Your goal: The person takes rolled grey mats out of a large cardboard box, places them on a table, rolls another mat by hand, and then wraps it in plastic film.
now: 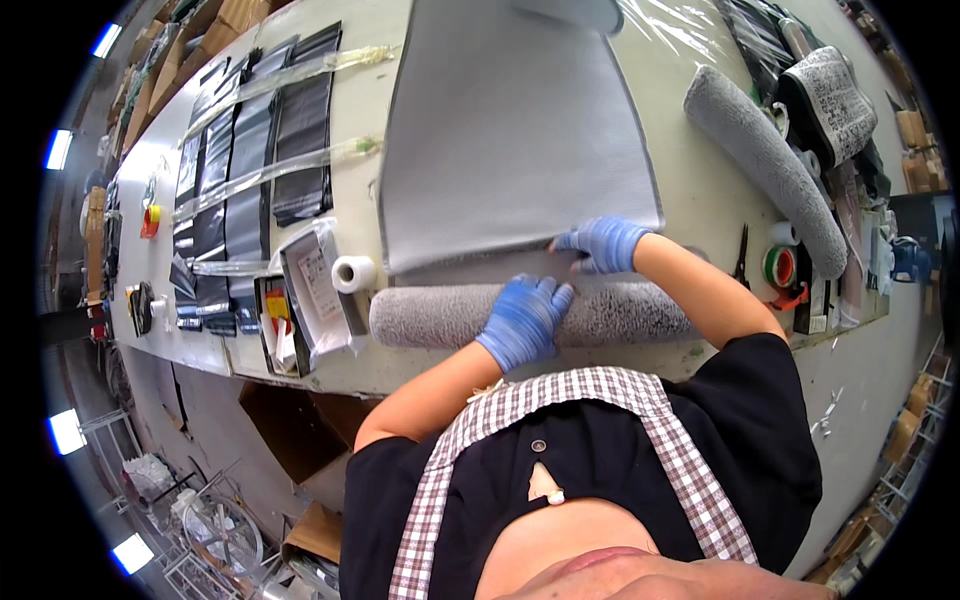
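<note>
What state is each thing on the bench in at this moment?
Mat: lying flat, near end rolled up.
Near roll: partly rolled, under both hands.
Left hand: gloved, pressing on the near roll.
Right hand: gloved, fingers on the mat's near edge.
Far roll: fully rolled, lying untouched.
Scissors: closed, lying flat.
Dark bags: laid flat in rows.

Pale workbench, grey mat, fuzzy grey rolls, black bags, scissors
</note>
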{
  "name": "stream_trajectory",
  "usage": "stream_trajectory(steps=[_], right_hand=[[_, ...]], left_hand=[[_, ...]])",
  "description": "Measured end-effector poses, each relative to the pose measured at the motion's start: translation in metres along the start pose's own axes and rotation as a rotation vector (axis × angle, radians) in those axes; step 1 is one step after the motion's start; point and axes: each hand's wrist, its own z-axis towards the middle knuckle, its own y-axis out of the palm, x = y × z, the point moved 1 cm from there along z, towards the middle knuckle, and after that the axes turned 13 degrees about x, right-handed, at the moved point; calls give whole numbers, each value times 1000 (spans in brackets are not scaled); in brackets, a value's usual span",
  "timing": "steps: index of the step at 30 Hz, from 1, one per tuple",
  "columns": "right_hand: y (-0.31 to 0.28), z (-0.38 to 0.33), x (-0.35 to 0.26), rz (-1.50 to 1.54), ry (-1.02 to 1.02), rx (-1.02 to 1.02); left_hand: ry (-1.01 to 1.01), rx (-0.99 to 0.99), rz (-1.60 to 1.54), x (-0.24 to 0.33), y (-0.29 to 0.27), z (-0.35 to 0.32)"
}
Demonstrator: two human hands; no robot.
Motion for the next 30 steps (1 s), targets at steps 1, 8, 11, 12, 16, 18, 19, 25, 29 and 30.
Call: stream_trajectory(steps=[1,8,11,12,16,18,19,25,29,30], right_hand=[[1,-10,-5,344,-45,-37],[-29,-33,83,-82,866,713],[-21,-16,108,164,1182,455],[-18,-14,109,153,1153,395],[1,-21,129,431,894,409],[-19,-29,117,633,857,457],[-19,-37,115,732,855,491],[11,-120,112,417,838,531],[43,-133,96,46,1034,253],[44,-138,99,125,998,273]], left_hand=[[-1,4,14,-1,-1,-3],[-4,330,95,-4,-6,-29],[-51,496,406,-48,-7,-26],[-179,417,411,-66,-15,-19],[-383,114,404,-133,-34,2],[-330,-40,372,-143,-37,1],[-252,94,336,-134,-41,2],[-6,242,238,-73,-44,-28],[-218,-42,9,-80,-31,-31],[-198,-39,-23,-85,-32,-28]])
